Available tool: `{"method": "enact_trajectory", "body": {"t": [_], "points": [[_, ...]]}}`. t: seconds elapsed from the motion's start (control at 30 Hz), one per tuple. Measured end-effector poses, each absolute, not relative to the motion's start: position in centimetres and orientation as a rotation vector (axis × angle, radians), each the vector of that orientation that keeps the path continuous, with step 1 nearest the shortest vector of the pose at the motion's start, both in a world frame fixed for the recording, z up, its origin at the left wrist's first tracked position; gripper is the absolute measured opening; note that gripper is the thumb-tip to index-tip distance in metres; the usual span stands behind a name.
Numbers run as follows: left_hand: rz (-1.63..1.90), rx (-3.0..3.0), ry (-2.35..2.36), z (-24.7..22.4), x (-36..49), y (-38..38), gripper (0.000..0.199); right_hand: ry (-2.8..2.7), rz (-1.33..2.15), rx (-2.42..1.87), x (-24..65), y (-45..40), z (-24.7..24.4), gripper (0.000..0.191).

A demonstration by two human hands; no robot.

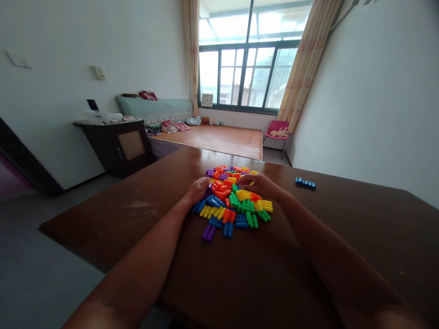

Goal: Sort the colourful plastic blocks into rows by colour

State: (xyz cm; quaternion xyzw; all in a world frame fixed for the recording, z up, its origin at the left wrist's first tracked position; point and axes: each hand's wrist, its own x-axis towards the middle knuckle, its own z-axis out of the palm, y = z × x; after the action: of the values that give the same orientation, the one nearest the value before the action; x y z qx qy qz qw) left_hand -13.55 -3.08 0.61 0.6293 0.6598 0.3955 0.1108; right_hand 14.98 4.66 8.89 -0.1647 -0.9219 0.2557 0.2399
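Note:
A heap of bullet-shaped plastic building blocks (236,201) in orange, green, yellow, blue and purple lies on the brown table (254,269). My left hand (199,188) rests against the heap's left side, its fingers loosely stretched and partly hidden. Over the right side reaches my right hand (259,184), fingers spread and a little bent, with no block plainly gripped. Beneath those fingers a yellow block (253,183) shows. Nearest to me lie a purple block (208,233) and a blue block (228,230).
A joined strip of blue blocks (305,183) lies apart on the table's right. Behind the table are a bed (222,138), a dark cabinet (126,146) at left, and a pink chair (277,128) holding a soft toy, near the window.

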Motion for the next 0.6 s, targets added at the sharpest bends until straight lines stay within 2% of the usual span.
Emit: {"method": "enact_trajectory", "body": {"t": [0.1, 0.2, 0.3, 0.43, 0.6], "points": [[1.132, 1.870, 1.954, 0.7, -13.5, -3.3, 0.058, -2.616, 0.521, -0.284, 11.9, 0.0, 8.5, 0.032], [1.105, 1.891, 1.973, 1.0, -13.2, -3.5, 0.055, -2.684, 0.335, -0.311, 10.3, -2.8, 7.3, 0.033], [1.106, 1.902, 1.977, 1.1, -13.2, -3.6, 0.055, -2.643, 0.336, -0.372, 9.7, -3.1, 6.5, 0.028], [1.114, 1.946, 1.936, 1.0, -13.5, -3.4, 0.060, -2.390, 0.379, -0.502, 10.8, 0.6, 7.2, 0.028], [1.129, 1.992, 1.908, 0.7, -13.9, -3.0, 0.070, -2.074, 0.118, -0.917, 17.7, 9.3, 6.4, 0.020]]}}
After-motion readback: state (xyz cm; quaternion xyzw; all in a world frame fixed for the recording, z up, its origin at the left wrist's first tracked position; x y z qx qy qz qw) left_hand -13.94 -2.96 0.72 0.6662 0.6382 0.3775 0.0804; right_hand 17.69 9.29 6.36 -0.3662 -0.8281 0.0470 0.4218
